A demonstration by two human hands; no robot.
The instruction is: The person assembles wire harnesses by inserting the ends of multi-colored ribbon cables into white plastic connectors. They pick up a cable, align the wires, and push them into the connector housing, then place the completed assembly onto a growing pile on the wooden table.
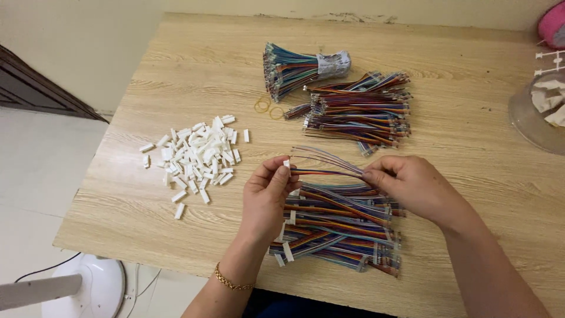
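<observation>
Head view: a pale wood-grain worktop (pixel 459 176) is filling most of the frame. Nearest the person, a wide pile of multicoloured wire sets (pixel 344 227) is lying under both hands. Beyond it, a second loose pile of coloured wires (pixel 359 112) is resting mid-worktop, and a taped wire bundle (pixel 303 68) is lying just behind that. To the left, a heap of small white plastic connector housings (pixel 197 156) is spreading out, well apart from the wires. The right hand (pixel 415 185) is pinching a thin set of coloured wires (pixel 326 166) between closed fingers (pixel 374 175). The left hand (pixel 268 197) is gripping a single white housing (pixel 286 164) at its fingertips, touching the wires' free ends. Two rubber bands (pixel 268 108) are lying near the bundle.
</observation>
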